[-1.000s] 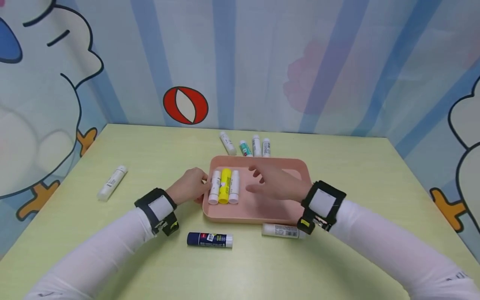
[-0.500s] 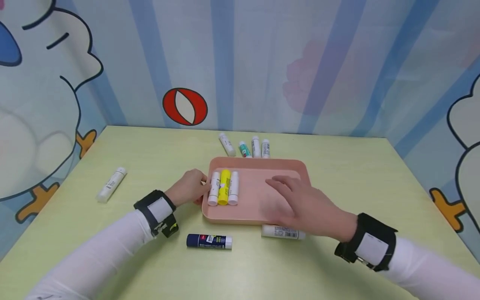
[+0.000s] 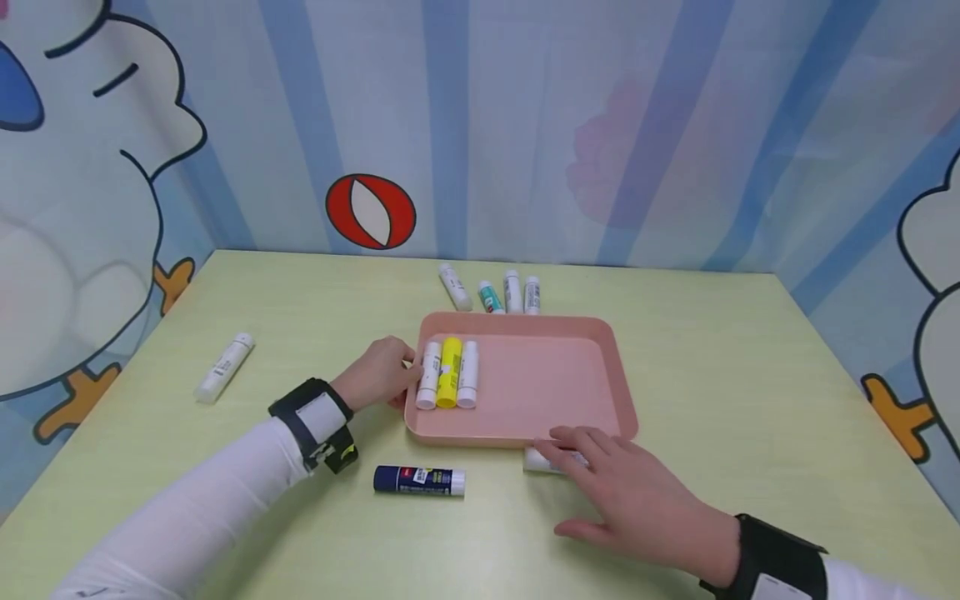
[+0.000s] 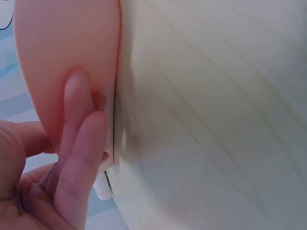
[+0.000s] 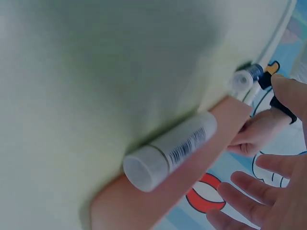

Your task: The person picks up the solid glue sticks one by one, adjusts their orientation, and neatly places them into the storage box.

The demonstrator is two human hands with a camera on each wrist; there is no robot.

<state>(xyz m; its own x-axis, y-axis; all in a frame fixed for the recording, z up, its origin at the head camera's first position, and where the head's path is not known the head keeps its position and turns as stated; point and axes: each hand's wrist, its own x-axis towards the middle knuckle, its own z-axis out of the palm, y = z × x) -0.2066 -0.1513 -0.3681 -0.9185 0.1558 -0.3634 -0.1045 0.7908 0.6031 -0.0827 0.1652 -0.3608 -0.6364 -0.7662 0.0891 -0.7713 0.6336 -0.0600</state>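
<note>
My left hand (image 3: 380, 372) grips the left rim of a pink tray (image 3: 551, 383). In the left wrist view its fingers (image 4: 79, 158) press the tray's outer wall, with the thumb over the rim. Two white glue sticks and a yellow glue stick (image 3: 449, 372) lie side by side at the tray's left end. My right hand (image 3: 633, 496), fingers spread and holding nothing, is over a white glue stick (image 5: 180, 148) along the tray's front edge. In the head view its fingers partly hide that stick, whose barcode label shows in the right wrist view.
A navy glue stick (image 3: 418, 480) lies in front of the tray. Several more, one of them a teal glue stick (image 3: 491, 297), lie behind it. Another white glue stick (image 3: 225, 367) is at the far left of the table (image 3: 712, 350). A printed curtain (image 3: 517, 125) stands behind.
My right hand has moved from above the tray's middle toward me and to the right, to the white glue stick in front, its fingers spreading. The left hand and tray stay in place.
</note>
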